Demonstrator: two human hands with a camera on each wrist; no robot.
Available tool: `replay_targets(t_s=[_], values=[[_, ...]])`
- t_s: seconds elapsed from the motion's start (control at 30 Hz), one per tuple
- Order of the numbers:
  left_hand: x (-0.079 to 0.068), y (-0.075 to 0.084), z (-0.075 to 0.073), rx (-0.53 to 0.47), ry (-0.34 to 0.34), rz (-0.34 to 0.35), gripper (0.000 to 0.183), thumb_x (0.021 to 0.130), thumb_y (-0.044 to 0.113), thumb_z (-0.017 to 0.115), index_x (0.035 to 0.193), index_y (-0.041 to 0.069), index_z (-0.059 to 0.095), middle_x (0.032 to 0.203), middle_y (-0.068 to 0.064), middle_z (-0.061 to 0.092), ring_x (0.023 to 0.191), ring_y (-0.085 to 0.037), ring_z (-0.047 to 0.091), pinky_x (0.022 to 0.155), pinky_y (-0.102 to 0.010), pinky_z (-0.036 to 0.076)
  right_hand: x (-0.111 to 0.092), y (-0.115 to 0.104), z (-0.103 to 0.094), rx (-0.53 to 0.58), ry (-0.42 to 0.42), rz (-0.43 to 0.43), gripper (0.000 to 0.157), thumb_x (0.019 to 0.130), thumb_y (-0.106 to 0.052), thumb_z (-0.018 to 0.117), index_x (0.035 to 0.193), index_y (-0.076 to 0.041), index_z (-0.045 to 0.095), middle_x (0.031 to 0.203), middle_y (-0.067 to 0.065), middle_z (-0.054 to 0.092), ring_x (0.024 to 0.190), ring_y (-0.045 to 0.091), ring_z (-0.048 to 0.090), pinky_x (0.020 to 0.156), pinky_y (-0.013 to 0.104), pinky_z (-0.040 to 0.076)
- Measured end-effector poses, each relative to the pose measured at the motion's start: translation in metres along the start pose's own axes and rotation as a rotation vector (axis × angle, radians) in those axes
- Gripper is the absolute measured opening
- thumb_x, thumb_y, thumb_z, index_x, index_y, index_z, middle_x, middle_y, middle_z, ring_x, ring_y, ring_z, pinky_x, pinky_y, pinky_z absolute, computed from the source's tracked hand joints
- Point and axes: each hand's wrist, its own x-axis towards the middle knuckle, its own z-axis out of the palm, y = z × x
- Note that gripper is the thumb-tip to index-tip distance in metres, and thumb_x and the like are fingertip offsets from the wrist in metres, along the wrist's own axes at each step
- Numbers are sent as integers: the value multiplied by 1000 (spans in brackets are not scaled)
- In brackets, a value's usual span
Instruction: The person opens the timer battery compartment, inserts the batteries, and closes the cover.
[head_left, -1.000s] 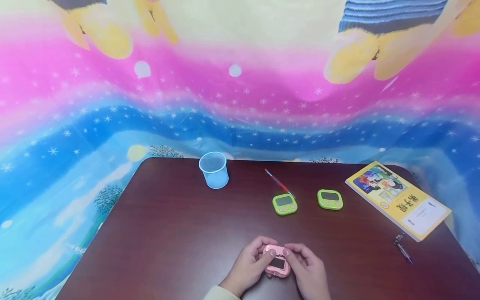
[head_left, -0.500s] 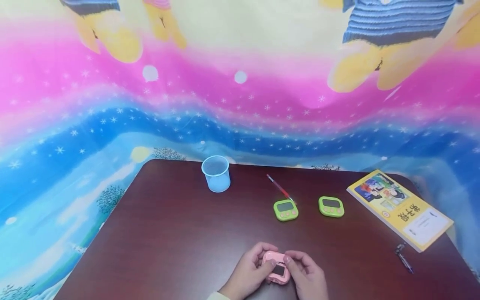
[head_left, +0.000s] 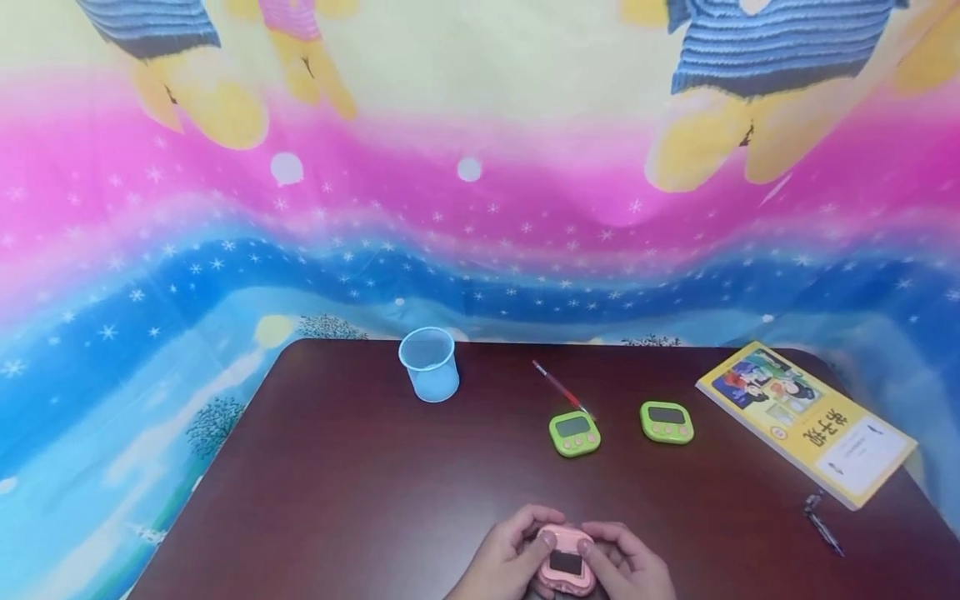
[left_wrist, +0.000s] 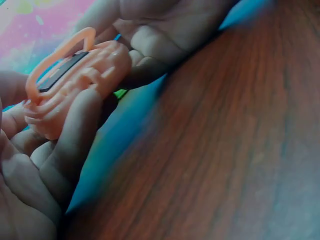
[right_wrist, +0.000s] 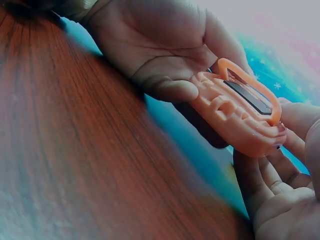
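Both hands hold a pink digital timer (head_left: pixel 562 539) low in front of me, its back with a dark strip turned up. My left hand (head_left: pixel 501 560) grips its left side, thumb on top. On the other side my right hand (head_left: pixel 636 568) pinches it, thumb near the top corner. In the left wrist view a pink loop stand (left_wrist: pixel 50 58) stands raised off the timer's back above the black strip (left_wrist: pixel 64 73). The right wrist view also has this loop sticking up from the timer (right_wrist: pixel 212 102). The timer's screen side is hidden.
Two green timers (head_left: pixel 575 434) (head_left: pixel 667 422) lie beyond the hands. A red pen (head_left: pixel 558 383) touches or nearly touches the nearer one. A blue mesh pen cup (head_left: pixel 433 375) stands at the back. A yellow book (head_left: pixel 810 417) and a dark pen (head_left: pixel 825 529) lie at right.
The head view has shifted, so the tabletop things sit lower in it. Both hands keep their hold on the pink timer, which appears slightly lower and farther right.
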Motion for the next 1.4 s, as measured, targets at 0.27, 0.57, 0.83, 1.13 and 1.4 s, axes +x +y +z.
replay_targets(t_s=[0.27,0.57,0.83,1.13,1.4], values=[[-5,-4,1,-105,-29,-3,27,102,14,59,126,1,58,106,1,68,69,-2,64,57,-17,57,-4,6,1,21,-2,-31,12,85,10,70,97,9,67,68,-1,65,55,7,60,42,24,51],[-4,1,2,-119,64,-22,25,99,12,63,120,-3,59,105,-9,69,61,-7,64,52,-28,60,-2,-1,0,-118,-5,55,19,88,-4,75,105,3,72,78,3,72,67,8,66,58,22,56],[4,8,4,-112,116,-44,27,99,7,62,123,-3,57,121,-20,67,60,-9,64,48,-27,58,6,-7,-2,-219,-21,104,23,95,-25,72,105,-5,73,92,4,74,78,5,65,67,18,53],[5,7,7,-169,80,-40,33,100,9,61,129,-6,51,126,-23,64,64,-9,65,48,-30,59,7,-12,-3,-125,29,163,22,94,-21,73,100,1,71,87,4,73,77,8,65,66,20,54],[1,2,8,-189,23,-27,33,100,8,61,128,-6,51,131,-22,63,71,-10,68,55,-28,60,-4,-7,-11,-56,-45,58,19,93,-4,71,110,5,69,94,1,74,80,6,68,68,19,56]])
